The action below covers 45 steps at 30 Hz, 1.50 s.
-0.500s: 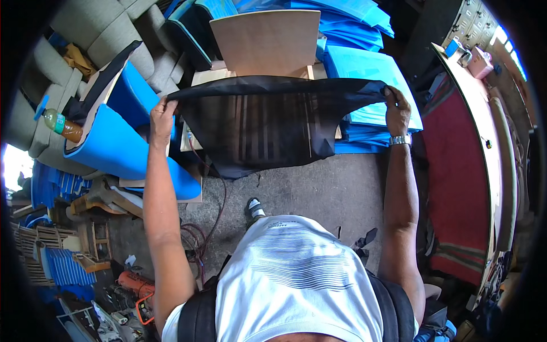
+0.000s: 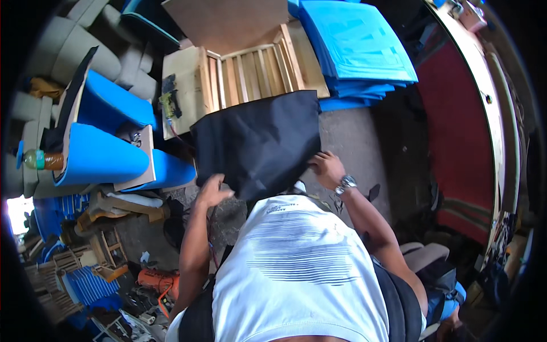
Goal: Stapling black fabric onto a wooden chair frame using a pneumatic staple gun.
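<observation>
A sheet of black cloth (image 2: pixel 256 139) lies draped over the near edge of a slatted wooden frame (image 2: pixel 250 71), its lower part hanging close to my shirt. My left hand (image 2: pixel 213 192) is at the cloth's lower left corner, thumb and fingers apart, with nothing seen between them. At the right edge my right hand (image 2: pixel 329 170), with a metal watch (image 2: pixel 345 183) on the wrist, has its fingers curled against the cloth and seems to grip it. The fingertips there are partly hidden.
Stacked blue foam sheets (image 2: pixel 359 43) stand beyond the frame on the right. Blue foam-covered panels (image 2: pixel 102 151) and a bottle of brown liquid (image 2: pixel 43 159) are at the left. A long table with a red side (image 2: pixel 456 131) runs along the right. An orange machine (image 2: pixel 159 282) sits lower left.
Both hands have come down toward my body and closer together. The cloth, earlier stretched wide between them, now hangs over the frame's near edge. My left hand has let go.
</observation>
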Each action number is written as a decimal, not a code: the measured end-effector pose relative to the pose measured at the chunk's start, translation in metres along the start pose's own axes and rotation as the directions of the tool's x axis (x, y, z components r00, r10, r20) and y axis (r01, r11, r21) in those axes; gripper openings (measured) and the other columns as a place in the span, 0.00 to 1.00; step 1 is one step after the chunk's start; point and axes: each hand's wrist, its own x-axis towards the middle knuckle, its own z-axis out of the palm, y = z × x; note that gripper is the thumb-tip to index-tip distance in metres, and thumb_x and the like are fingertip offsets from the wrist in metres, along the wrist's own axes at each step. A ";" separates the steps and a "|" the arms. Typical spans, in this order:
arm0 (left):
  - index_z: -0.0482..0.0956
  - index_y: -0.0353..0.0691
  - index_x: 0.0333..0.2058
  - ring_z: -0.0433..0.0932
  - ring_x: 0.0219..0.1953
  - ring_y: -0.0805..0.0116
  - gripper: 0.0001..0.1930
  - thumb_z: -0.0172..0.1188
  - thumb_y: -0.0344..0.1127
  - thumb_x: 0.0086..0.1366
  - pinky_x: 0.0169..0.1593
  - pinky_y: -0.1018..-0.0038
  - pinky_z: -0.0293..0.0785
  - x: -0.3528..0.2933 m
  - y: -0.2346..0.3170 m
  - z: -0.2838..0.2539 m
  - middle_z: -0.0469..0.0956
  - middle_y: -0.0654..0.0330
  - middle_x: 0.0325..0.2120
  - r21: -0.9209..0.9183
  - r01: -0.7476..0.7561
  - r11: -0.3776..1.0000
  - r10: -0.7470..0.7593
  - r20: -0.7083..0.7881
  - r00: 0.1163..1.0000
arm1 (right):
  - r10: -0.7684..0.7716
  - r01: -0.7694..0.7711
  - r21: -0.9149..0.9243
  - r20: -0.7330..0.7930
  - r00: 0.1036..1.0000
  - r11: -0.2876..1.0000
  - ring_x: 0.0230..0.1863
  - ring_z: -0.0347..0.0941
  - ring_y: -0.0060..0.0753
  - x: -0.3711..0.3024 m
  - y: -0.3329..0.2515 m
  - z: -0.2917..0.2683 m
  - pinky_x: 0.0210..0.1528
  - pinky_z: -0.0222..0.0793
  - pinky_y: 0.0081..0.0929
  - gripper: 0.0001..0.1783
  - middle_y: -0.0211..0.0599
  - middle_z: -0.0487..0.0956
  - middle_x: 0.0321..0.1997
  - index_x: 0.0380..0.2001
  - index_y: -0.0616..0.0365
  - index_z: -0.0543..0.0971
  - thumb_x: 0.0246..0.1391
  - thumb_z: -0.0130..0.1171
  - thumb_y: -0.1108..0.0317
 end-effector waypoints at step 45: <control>0.83 0.33 0.44 0.78 0.36 0.69 0.17 0.65 0.40 0.63 0.43 0.69 0.75 0.303 -0.140 -0.174 0.84 0.57 0.36 -0.507 0.274 0.817 -0.533 -0.484 0.694 | 0.170 -0.254 -0.302 -0.279 0.945 0.919 0.46 0.78 0.53 0.377 0.153 -0.079 0.47 0.74 0.48 0.12 0.45 0.82 0.43 0.40 0.49 0.82 0.54 0.55 0.61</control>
